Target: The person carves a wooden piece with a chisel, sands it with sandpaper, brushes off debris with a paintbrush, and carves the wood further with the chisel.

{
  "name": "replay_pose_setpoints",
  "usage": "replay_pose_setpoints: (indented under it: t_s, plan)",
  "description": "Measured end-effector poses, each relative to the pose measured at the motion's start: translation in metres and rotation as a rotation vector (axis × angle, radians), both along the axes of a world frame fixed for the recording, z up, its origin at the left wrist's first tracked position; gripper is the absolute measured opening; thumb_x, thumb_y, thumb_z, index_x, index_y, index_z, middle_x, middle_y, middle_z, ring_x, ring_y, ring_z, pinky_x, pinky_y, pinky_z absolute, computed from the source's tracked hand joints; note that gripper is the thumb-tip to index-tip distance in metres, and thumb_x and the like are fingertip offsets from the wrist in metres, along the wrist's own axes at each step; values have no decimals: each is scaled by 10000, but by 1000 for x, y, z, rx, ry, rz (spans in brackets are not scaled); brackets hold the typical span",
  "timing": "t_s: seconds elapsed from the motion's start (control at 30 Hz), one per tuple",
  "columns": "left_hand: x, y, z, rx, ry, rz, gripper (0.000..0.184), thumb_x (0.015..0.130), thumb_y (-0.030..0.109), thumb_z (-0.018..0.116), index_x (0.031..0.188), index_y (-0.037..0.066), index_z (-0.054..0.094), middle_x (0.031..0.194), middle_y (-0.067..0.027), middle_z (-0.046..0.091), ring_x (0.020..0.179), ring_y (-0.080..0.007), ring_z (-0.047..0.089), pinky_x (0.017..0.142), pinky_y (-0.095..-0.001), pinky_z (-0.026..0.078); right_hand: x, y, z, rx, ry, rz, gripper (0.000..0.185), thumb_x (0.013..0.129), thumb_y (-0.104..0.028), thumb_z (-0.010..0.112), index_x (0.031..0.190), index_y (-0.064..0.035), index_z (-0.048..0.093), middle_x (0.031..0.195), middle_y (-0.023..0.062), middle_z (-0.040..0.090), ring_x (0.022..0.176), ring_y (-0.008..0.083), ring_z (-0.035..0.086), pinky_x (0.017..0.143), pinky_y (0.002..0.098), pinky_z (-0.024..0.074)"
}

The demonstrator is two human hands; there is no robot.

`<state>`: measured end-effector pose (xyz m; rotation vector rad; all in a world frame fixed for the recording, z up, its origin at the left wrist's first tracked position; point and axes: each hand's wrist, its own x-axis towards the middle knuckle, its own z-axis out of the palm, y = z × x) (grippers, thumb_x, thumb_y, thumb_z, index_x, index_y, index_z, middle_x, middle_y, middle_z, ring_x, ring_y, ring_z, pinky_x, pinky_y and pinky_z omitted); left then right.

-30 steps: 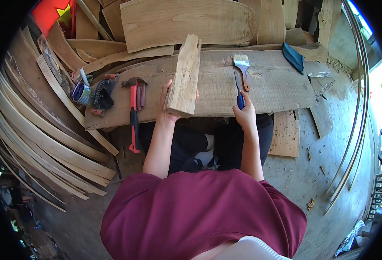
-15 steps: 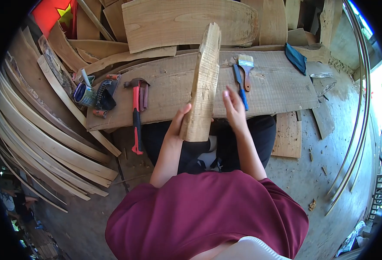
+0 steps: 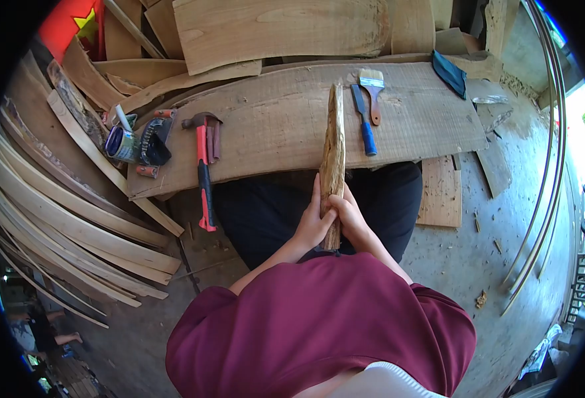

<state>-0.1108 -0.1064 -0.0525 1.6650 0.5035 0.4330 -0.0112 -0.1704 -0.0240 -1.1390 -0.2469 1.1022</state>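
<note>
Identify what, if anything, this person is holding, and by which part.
A long, rough, yellowish-brown wooden piece, held in its near half: the left grip on its left side, the right grip on its right.

grey floor (image 3: 451,265) is kinda littered with scraps (image 3: 480,299), boards (image 3: 279,33) are piled behind, right side is flooded by daylight (image 3: 579,123)

Wood piece (image 3: 333,146) partly hidden near its lower end by fingers (image 3: 315,199)
</note>
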Motion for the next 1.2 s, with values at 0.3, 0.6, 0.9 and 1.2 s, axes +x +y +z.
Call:
replay_pose_setpoints:
  t_s: [0.3, 0.6, 0.9, 1.2]
  plan:
    - [48, -52, -12, 105, -211, -27, 1004, 817, 270, 631, 1489, 64, -86, 1352, -271, 417, 1230, -375, 475, 988, -380, 408, 37, -53, 5, 65, -227, -90, 716, 726, -26, 587, 1387, -70, 316, 1291, 104, 458, 1220, 201, 423, 1016, 321, 349]
    - [73, -130, -15, 89, -326, -282, 1088, 813, 383, 631, 1444, -22, -158, 1389, -358, 295, 1201, -473, 453, 991, -418, 403, 35, -136, 43, 90, -496, -364, 646, 847, -255, 682, 1363, -30, 365, 1237, 95, 512, 1185, 187, 474, 1001, 313, 369]
    - [54, -145, -10, -60, -244, -391, 1037, 866, 372, 567, 1438, 41, -232, 1490, -333, 108, 1389, -427, 209, 1097, -394, 273, 28, -161, 20, -121, -265, -348, 559, 982, -443, 452, 1364, -39, 402, 1242, 81, 521, 1155, 152, 466, 983, 297, 369]
    - [49, -146, -23, 1, -20, -342, 1051, 878, 441, 550, 1427, 27, -245, 1434, -366, 187, 1310, -474, 310, 1060, -422, 321, 29, -154, 21, -210, -119, -301, 629, 992, -483, 382, 1365, 22, 398, 1322, 129, 488, 1235, 194, 445, 1047, 317, 333]
